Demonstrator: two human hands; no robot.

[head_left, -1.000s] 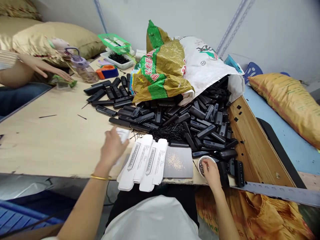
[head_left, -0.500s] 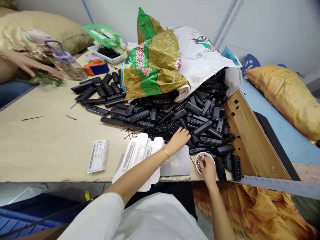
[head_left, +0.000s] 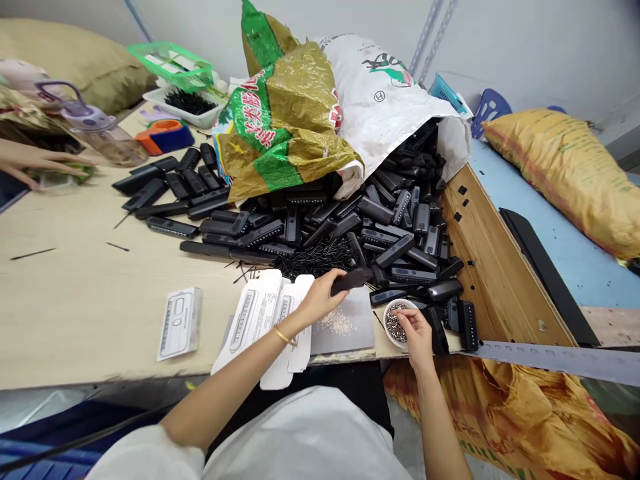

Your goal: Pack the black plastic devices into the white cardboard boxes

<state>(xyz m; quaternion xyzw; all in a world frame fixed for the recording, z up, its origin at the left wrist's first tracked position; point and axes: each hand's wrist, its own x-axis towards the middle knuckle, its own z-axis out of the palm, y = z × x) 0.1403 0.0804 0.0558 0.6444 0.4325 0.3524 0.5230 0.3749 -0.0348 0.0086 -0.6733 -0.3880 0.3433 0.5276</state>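
Note:
My left hand [head_left: 323, 297] grips one end of a black oblong piece [head_left: 353, 281], held over the grey sheet [head_left: 363, 327] with small pale bits on it. Over a white bowl [head_left: 389, 333] of small metal parts [head_left: 397, 325], my right hand [head_left: 416, 328] has thumb and forefinger pinched together; what they hold, if anything, is too small to tell. Behind both hands lies a heap of black oblong pieces [head_left: 395, 251], with thin black sticks [head_left: 320, 259] in front. Flat white printed boxes [head_left: 257, 313] lie left of the grey sheet.
A white printed box [head_left: 180, 323] stands on the table [head_left: 75, 300]. Gold-green [head_left: 290, 120] and white sacks [head_left: 380, 100] lie behind the heap. At far left are another person's hand [head_left: 40, 160] and a bottle [head_left: 107, 137]. A wooden board [head_left: 510, 267] edges the right side.
My left hand has picked up a black piece from the heap and drawn it back toward the left. My right hand has lifted slightly out of the bowl. The view has shifted.

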